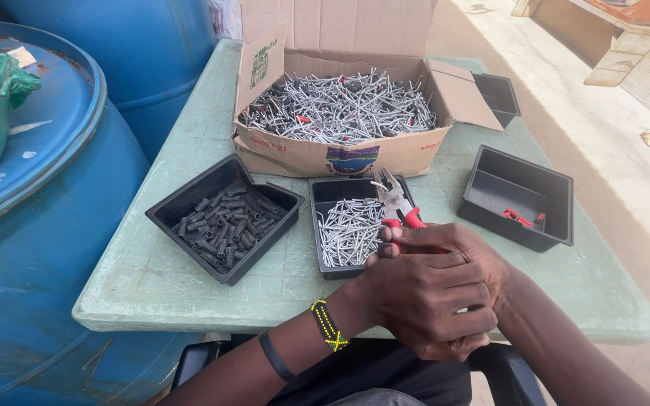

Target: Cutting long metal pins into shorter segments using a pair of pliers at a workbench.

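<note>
Green table (pixel 189 286) below; your right hand (pixel 453 252) grips red-handled pliers (pixel 399 203), jaws pointing up-frame over the nail tray (pixel 323 197); left hand (pixel 423 301) clasped over it.

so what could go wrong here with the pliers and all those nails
The pliers are worked right over the middle tray of loose nails; a slip could jab the left hand or right hand clasped together at the handles. The trays sit near the table front edge, so a knock might spill them.
</note>
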